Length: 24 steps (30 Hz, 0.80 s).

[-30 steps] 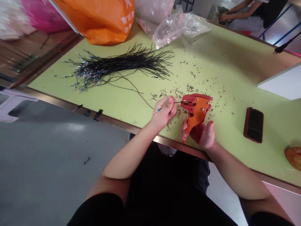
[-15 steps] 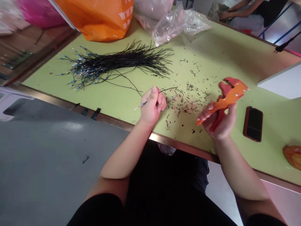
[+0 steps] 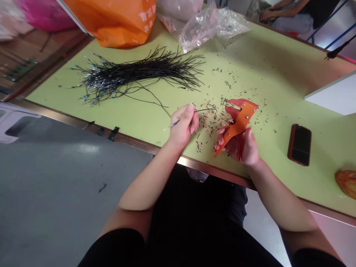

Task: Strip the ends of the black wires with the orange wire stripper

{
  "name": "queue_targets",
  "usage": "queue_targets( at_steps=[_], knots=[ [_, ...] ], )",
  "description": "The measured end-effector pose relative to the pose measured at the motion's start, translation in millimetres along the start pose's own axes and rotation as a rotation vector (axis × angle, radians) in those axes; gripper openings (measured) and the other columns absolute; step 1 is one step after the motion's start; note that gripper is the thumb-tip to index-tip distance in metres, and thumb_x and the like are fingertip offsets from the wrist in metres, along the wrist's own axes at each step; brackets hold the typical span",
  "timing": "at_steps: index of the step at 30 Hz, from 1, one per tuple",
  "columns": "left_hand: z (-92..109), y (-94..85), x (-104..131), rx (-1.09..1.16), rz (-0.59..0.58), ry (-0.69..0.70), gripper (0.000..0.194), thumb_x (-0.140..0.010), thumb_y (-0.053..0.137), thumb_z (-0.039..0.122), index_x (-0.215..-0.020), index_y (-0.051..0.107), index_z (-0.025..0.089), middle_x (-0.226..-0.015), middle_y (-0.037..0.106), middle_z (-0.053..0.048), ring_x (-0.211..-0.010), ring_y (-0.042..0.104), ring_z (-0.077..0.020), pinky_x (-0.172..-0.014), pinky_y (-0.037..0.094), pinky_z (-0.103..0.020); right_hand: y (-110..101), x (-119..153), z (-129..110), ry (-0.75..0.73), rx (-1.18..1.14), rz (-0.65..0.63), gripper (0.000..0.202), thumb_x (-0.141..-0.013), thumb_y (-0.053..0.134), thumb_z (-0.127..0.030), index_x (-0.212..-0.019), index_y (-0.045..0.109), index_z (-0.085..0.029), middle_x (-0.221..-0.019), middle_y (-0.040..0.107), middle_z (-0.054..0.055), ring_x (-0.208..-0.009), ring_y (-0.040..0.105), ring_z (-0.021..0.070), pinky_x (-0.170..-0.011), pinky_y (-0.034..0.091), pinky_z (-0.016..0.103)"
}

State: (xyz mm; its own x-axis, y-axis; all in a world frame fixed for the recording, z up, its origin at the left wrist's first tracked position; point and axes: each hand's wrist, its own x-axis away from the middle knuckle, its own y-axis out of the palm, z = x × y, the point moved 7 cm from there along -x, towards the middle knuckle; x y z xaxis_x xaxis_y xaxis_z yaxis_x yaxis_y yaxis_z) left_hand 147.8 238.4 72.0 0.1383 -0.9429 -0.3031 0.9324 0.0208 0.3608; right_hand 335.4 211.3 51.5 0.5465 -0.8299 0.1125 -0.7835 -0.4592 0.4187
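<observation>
Between the fingers of my left hand (image 3: 183, 124) is a thin black wire (image 3: 205, 109); one end points right, and a blue-and-clear tip sticks out to the left below the thumb. My right hand (image 3: 244, 146) is wrapped round the handles of an orange and red wire stripper (image 3: 242, 118), its jaws up and turned toward the wire, a short gap apart from it. Underneath both hands lie scattered wire offcuts (image 3: 213, 128), black bits and copper-coloured strands. Farther left rests a large bundle of black wires (image 3: 144, 70), with blue tips at its left end.
An orange bag (image 3: 122, 22) and clear plastic bags (image 3: 211, 26) stand along the table's back. To the right lie a phone (image 3: 299, 144), a white panel (image 3: 333, 94) and an amber-coloured object (image 3: 346, 183). Another person's hands (image 3: 267, 15) show beyond the far edge.
My right hand has brought the wire stripper left, closer to the wire, and its head has turned. My left hand has shifted slightly right with the wire.
</observation>
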Motion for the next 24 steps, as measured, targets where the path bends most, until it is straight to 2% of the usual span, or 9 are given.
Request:
queue_targets(
  at_steps=[3, 11, 16, 20, 24],
  knots=[
    [-2, 2.5, 1, -0.005, -0.046, -0.014, 0.070, -0.101, 0.060, 0.078, -0.060, 0.053, 0.022, -0.042, 0.038, 0.006, -0.039, 0.036, -0.0076, -0.044, 0.029, -0.026, -1, 1, -1, 0.030, 0.011, -0.037, 0.075, -0.085, 0.067, -0.092, -0.111, 0.075, -0.022, -0.086, 0.074, 0.005, -0.073, 0.075, 0.0234, -0.072, 0.068, 0.041],
    [2, 11.0, 1, -0.092, -0.128, -0.016, 0.073, -0.101, 0.058, 0.079, -0.057, 0.052, 0.021, -0.043, 0.040, 0.005, -0.040, 0.036, -0.0078, -0.045, 0.026, -0.027, 2, 10, 3, 0.047, 0.106, -0.164, 0.071, -0.091, 0.066, -0.086, -0.121, 0.077, -0.023, -0.097, 0.077, 0.007, -0.088, 0.078, 0.0260, -0.081, 0.066, 0.041],
    [7, 12.8, 0, -0.132, -0.131, 0.001, 0.073, -0.099, 0.059, 0.081, -0.058, 0.053, 0.021, -0.043, 0.038, 0.006, -0.040, 0.035, -0.0074, -0.045, 0.027, -0.027, 3, 15, 3, 0.021, 0.128, -0.249, 0.071, -0.095, 0.062, -0.086, -0.125, 0.075, -0.023, -0.096, 0.076, 0.007, -0.088, 0.077, 0.0263, -0.083, 0.064, 0.043],
    [6, 12.5, 2, -0.108, -0.136, -0.011, 0.073, -0.098, 0.060, 0.082, -0.058, 0.052, 0.021, -0.043, 0.038, 0.006, -0.040, 0.035, -0.0078, -0.044, 0.027, -0.027, 3, 15, 4, 0.037, 0.144, -0.261, 0.076, -0.092, 0.061, -0.089, -0.123, 0.074, -0.021, -0.093, 0.075, 0.007, -0.087, 0.076, 0.0263, -0.081, 0.063, 0.041],
    [6, 14.7, 6, -0.070, -0.166, -0.011, 0.071, -0.098, 0.062, 0.081, -0.060, 0.054, 0.021, -0.044, 0.040, 0.006, -0.038, 0.034, -0.0070, -0.043, 0.025, -0.027, 5, 15, 4, 0.032, 0.152, -0.298, 0.074, -0.096, 0.056, -0.088, -0.126, 0.074, -0.021, -0.096, 0.076, 0.008, -0.089, 0.077, 0.0262, -0.081, 0.063, 0.040]
  ],
)
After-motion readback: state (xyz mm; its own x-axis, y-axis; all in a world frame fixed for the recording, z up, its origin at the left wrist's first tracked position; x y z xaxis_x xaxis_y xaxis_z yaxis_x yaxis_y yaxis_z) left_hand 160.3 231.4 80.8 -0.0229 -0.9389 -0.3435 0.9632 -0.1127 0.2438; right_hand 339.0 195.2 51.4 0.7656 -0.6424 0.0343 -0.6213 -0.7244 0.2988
